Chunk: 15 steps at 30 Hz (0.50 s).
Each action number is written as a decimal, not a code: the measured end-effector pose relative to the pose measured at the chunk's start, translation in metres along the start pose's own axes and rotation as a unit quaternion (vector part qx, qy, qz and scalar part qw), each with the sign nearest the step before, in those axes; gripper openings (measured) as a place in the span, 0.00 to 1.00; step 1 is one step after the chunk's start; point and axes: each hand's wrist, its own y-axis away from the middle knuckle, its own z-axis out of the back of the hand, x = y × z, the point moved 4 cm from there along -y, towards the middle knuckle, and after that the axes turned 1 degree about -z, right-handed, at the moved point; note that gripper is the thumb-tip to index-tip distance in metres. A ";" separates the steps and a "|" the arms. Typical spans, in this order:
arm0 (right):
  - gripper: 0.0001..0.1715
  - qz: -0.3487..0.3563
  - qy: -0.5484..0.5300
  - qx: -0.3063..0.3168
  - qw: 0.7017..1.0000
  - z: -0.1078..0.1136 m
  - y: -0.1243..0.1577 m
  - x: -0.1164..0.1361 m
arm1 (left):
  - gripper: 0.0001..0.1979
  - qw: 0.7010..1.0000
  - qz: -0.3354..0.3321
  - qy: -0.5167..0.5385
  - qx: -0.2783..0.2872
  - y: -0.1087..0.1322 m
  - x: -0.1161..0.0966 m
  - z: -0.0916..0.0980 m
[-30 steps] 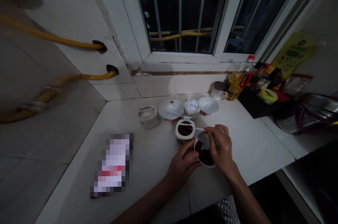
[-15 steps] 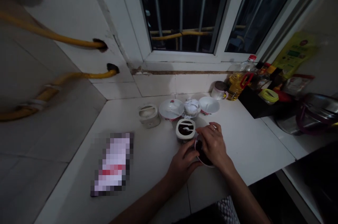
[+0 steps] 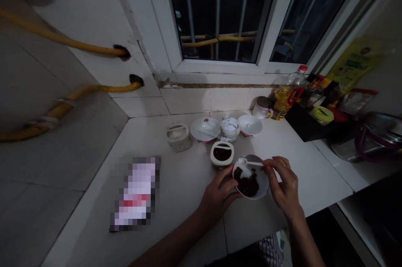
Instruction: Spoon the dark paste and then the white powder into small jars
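Observation:
A small white bowl [image 3: 262, 185] with a dark red, chunky content sits on the white counter near its front edge. My left hand [image 3: 218, 193] grips the bowl's left side. My right hand [image 3: 282, 183] pinches the handle of a small white spoon [image 3: 248, 162], whose head hovers over the bowl's far rim. Just behind the bowl stands an open white jar [image 3: 221, 154] holding the same dark stuff.
Behind the jar stand a lidded white pot [image 3: 178, 136], two white bowls [image 3: 205, 129] and a small jar [image 3: 230, 126]. An oil bottle [image 3: 284, 97], a cup and condiments crowd the right. A pixelated packet [image 3: 135, 193] lies at left. Yellow hoses run along the left wall.
My right hand has moved from over the bowl to its right side, lifting the white spoon out into view above the rim. My left hand stays on the bowl.

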 end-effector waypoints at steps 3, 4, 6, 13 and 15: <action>0.10 0.005 0.042 0.039 0.998 0.009 0.012 -0.014 | 0.12 1.000 -0.007 0.000 0.003 0.001 0.000 0.000; 0.10 0.010 0.060 0.050 0.997 0.011 0.015 -0.016 | 0.12 1.000 -0.009 -0.003 0.005 0.002 0.000 -0.001; 0.09 0.010 0.087 0.070 0.994 0.012 0.019 -0.016 | 0.11 1.000 -0.015 -0.016 0.007 0.003 0.000 -0.001; 0.11 -0.077 -0.008 0.117 0.990 -0.009 0.027 -0.005 | 0.11 0.999 -0.026 -0.029 0.011 0.004 -0.001 -0.002; 0.10 -0.115 -0.028 0.090 0.989 -0.011 0.028 -0.007 | 0.11 0.999 -0.024 -0.022 0.013 0.004 -0.002 -0.002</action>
